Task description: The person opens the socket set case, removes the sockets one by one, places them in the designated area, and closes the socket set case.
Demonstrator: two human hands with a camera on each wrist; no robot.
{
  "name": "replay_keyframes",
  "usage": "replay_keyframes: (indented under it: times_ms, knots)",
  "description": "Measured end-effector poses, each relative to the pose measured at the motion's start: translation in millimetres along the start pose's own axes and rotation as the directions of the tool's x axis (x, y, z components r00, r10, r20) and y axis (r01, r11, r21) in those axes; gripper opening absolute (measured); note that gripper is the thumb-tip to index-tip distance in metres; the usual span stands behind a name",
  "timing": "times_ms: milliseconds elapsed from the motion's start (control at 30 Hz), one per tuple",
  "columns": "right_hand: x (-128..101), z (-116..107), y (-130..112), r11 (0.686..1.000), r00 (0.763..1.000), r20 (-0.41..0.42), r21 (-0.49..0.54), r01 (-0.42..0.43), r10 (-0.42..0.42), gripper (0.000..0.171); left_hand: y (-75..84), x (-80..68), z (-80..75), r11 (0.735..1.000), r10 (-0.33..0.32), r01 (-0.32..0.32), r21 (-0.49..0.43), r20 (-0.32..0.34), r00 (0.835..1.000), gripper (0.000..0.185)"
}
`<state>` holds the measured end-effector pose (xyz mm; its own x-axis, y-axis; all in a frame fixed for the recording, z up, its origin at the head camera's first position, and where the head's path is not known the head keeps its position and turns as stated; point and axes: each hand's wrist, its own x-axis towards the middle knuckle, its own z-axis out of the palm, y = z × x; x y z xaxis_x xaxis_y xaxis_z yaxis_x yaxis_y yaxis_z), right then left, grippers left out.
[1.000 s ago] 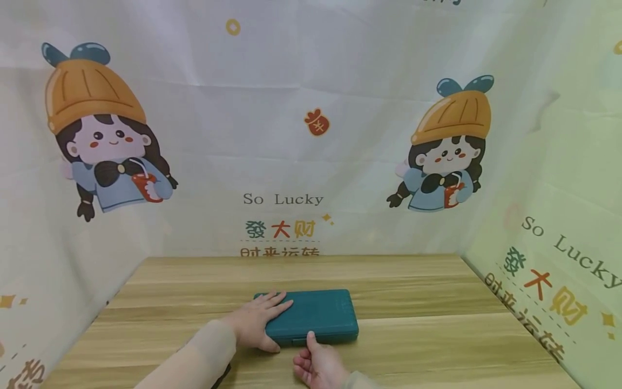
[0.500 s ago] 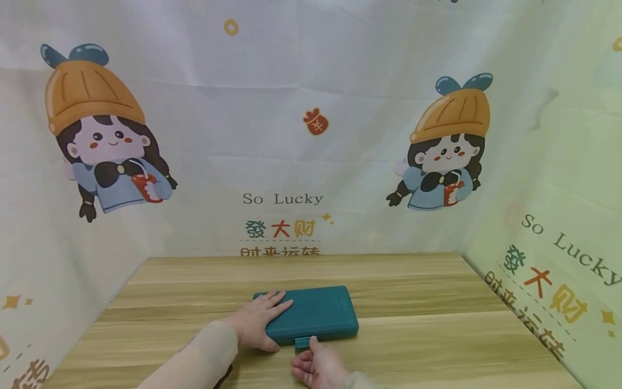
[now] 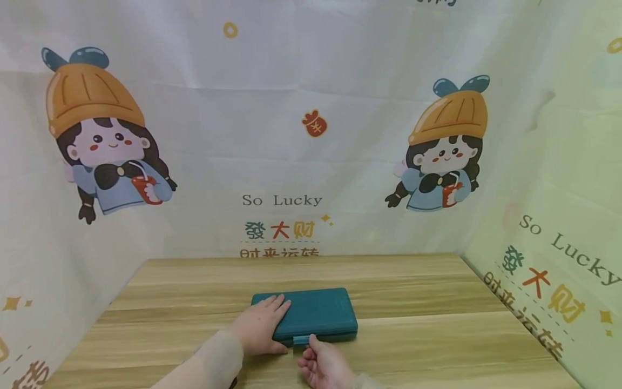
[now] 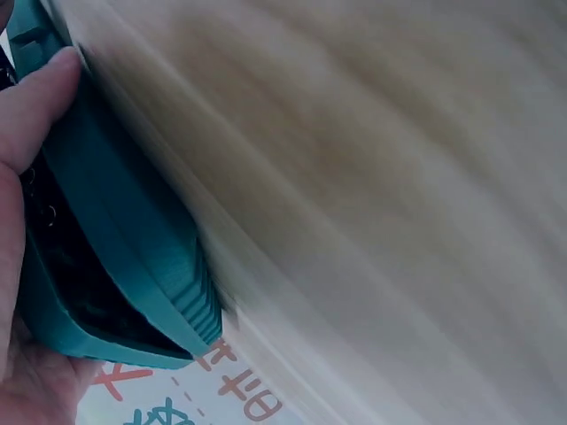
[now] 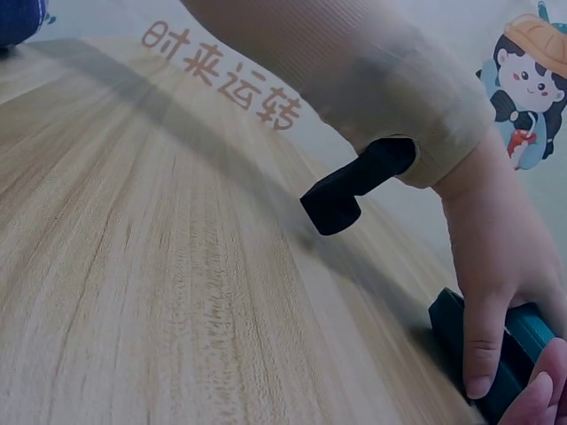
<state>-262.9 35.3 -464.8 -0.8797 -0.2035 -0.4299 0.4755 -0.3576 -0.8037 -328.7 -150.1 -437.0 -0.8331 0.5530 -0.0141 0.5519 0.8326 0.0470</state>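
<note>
A flat teal case (image 3: 320, 313) lies shut on the wooden table (image 3: 427, 335). My left hand (image 3: 262, 324) rests on its left end, fingers straight across the lid and thumb down against the front edge. In the left wrist view the thumb (image 4: 35, 97) lies along the case's rim (image 4: 115, 239). My right hand (image 3: 323, 367) lies palm up just in front of the case. Its thumb tip touches the small latch tab (image 3: 301, 340), which sticks out from the front edge, and its fingers are loosely curled on nothing. The right wrist view shows the left hand (image 5: 496, 266) on the case's corner (image 5: 447, 323).
Printed cartoon cloth walls (image 3: 311, 162) close in the table at the back, left and right (image 3: 559, 259). Bare wood lies around the case on every side. A black strap device (image 5: 354, 186) hangs from the left wrist sleeve.
The latch tab has swung out from the case's front edge under my right thumb. My left hand has slid slightly left on the lid. The case has stayed in place.
</note>
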Motion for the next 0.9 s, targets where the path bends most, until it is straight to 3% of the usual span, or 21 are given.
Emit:
replay_keyframes:
  times_ms: [433,567,667,700,767,833,900]
  knots:
    - [-5.8,1.2,-9.1,1.000,1.000,0.000,-0.021,0.012,-0.012,0.024,-3.5,-15.4,-3.9,0.997,0.057,-0.059,-0.040,-0.071,0.996,0.068]
    - [-8.1,-3.1,-11.8,0.995,0.999,0.033,-0.095,0.027,-0.024,0.023,-4.0,-16.9,-5.1,0.997,0.065,-0.069,-0.047,-0.076,0.995,0.068]
    - [-10.5,-9.5,-16.9,0.972,0.997,0.075,-0.234,0.014,0.004,0.025,-3.7,-18.0,-6.8,0.996,0.071,-0.075,-0.044,-0.075,0.995,0.067]
    - [-11.2,-12.2,-19.3,0.954,0.996,0.091,-0.300,0.012,0.016,0.026,-3.5,-18.3,-7.3,0.996,0.074,-0.077,-0.043,-0.075,0.994,0.066]
    - [-13.0,-17.1,-25.4,0.888,0.991,0.128,-0.459,0.037,0.025,0.028,-3.3,-18.7,-7.9,0.996,0.077,-0.079,-0.037,-0.073,0.994,0.066]
    - [-14.5,-21.7,-32.4,0.783,0.983,0.185,-0.609,0.128,-0.017,0.027,-3.2,-18.9,-8.0,0.996,0.079,-0.082,-0.029,-0.069,0.994,0.066]
    - [-15.2,-25.5,-40.3,0.651,0.957,0.266,-0.708,0.274,-0.113,0.024,-3.4,-18.8,-7.8,0.996,0.083,-0.084,-0.020,-0.067,0.994,0.066]
